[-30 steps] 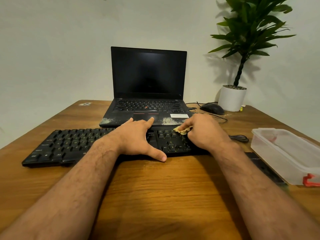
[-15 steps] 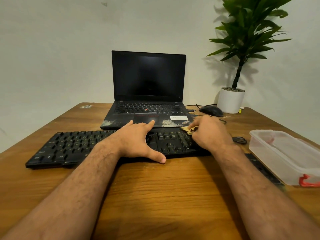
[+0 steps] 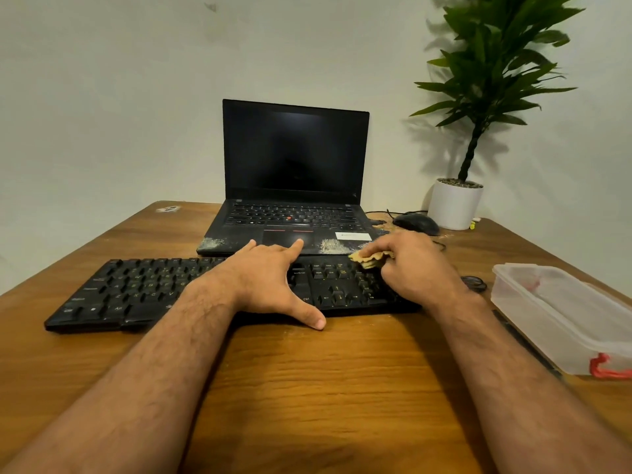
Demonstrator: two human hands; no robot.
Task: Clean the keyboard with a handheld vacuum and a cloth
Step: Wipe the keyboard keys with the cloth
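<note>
One keyboard (image 3: 143,289), one cloth (image 3: 367,258), two hands

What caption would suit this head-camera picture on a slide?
Left hand steadies a black keyboard while the right hand wipes its far right keys with a yellow cloth.

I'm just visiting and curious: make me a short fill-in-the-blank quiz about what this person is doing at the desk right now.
1. The right hand pinches a folded yellow ____ over the keyboard.
2. The left hand lies on the keyboard with its fingers ____.
3. Behind the keyboard stands an open ____ with a dark screen.
4. The plant grows in a ____ pot.

Missing words: cloth; straight; laptop; white
</note>
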